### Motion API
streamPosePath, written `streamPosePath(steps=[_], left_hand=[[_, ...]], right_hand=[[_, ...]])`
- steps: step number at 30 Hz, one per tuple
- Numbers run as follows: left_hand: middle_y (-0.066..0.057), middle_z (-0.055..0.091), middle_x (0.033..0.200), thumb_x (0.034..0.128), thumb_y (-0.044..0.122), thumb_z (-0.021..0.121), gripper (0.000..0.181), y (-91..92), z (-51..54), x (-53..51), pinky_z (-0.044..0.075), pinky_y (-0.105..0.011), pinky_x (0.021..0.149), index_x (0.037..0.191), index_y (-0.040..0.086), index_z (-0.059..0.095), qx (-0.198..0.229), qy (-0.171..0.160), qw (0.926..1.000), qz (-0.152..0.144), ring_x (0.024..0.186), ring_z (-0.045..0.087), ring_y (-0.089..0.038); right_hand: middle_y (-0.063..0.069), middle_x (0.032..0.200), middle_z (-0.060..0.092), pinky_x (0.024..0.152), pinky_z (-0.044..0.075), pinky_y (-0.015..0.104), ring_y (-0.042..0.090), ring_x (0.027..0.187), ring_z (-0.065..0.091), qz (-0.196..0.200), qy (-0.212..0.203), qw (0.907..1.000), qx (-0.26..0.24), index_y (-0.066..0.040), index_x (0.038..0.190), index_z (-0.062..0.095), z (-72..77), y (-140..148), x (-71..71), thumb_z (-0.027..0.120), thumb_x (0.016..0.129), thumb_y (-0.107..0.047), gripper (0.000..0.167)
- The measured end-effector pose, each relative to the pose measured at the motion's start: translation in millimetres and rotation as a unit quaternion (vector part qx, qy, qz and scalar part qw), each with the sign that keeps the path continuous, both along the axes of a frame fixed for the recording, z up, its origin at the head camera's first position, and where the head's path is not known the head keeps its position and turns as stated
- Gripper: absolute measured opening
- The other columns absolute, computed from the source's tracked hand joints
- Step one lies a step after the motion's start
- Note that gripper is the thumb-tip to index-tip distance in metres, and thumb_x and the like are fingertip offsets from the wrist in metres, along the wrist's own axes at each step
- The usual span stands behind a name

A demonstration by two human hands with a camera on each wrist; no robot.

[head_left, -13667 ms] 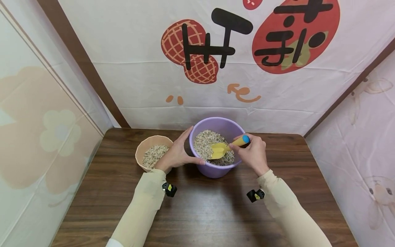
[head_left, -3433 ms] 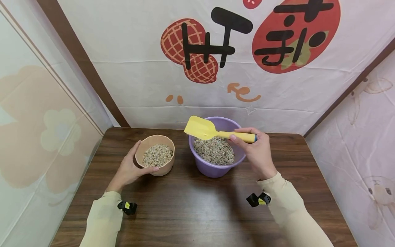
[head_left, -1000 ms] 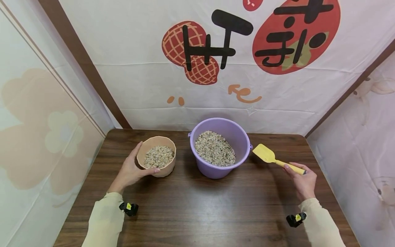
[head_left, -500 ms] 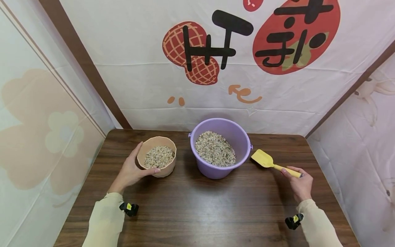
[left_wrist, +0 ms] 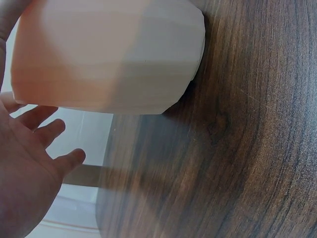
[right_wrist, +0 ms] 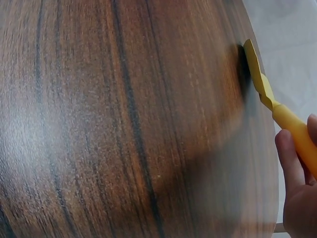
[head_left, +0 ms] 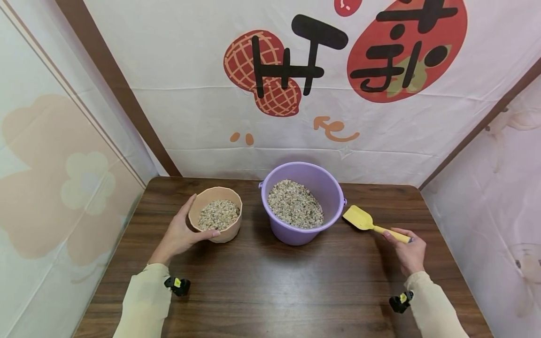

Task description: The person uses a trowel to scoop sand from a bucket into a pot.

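Observation:
My left hand (head_left: 177, 237) holds a peach faceted bowl (head_left: 230, 233) by its left side, thumb along the near rim and fingers round the far left. In the left wrist view several fingertips stand spread beside the bowl's wall (left_wrist: 109, 59). Fine beige-grey gravel (head_left: 218, 214) lies inside. My right hand (head_left: 411, 251) grips the yellow handle of a toy shovel (head_left: 358, 218), low over the table right of the bucket. Whether the blade (right_wrist: 255, 64) touches the wood I cannot tell. A purple bucket (head_left: 296, 234), part filled with the same gravel (head_left: 294, 204), stands between the hands.
Everything stands on a dark wood-grain table (head_left: 287, 295) with rounded far corners. A printed white cloth (head_left: 190, 112) hangs behind the far edge, and pale cloths flank both sides. The bucket stands near the far edge, a short gap from the bowl.
Earlier my left hand held the bucket while the shovel was in its gravel. The left hand then moved to the bowl; the shovel went right, out of the bucket, and dropped slightly lower.

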State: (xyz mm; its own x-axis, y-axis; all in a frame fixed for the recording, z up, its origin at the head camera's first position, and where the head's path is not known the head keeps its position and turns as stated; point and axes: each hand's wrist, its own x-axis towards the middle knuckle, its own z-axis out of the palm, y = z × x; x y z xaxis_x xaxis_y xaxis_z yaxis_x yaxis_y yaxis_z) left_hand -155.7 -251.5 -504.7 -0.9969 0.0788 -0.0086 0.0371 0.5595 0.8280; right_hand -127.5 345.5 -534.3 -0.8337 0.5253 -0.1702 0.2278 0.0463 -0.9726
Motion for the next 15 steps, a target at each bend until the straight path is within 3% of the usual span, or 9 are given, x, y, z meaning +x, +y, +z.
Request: streamPosePath(steps=[9, 15], left_hand=[[-0.021, 0.022, 0.164, 0.0689, 0.043, 0.095, 0.132, -0.1, 1.6, 1.3, 0.028, -0.066, 0.113, 0.165, 0.019, 0.008, -0.005, -0.008, 1.0000, 0.001, 0.146, 0.027, -0.044], [-0.021, 0.022, 0.164, 0.0698, 0.041, 0.095, 0.131, 0.0, 3.6, 2.1, 0.028, -0.066, 0.113, 0.165, 0.019, 0.008, -0.002, -0.009, 1.0000, 0.001, 0.146, 0.027, -0.044]], right_hand=[[-0.010, 0.083, 0.066, 0.063, 0.054, 0.015, 0.002, 0.071, 0.065, 0.008, -0.022, 0.9995, 0.022, 0.014, 0.120, 0.063, -6.0, 2.7, 0.8, 0.084, 0.084, -0.007, 0.047], [-0.003, 0.092, 0.063, 0.065, 0.056, 0.017, 0.003, 0.074, 0.064, 0.018, -0.036, 0.9986, 0.034, 0.014, 0.123, 0.062, -9.4, 6.4, 1.6, 0.084, 0.084, -0.010, 0.050]])
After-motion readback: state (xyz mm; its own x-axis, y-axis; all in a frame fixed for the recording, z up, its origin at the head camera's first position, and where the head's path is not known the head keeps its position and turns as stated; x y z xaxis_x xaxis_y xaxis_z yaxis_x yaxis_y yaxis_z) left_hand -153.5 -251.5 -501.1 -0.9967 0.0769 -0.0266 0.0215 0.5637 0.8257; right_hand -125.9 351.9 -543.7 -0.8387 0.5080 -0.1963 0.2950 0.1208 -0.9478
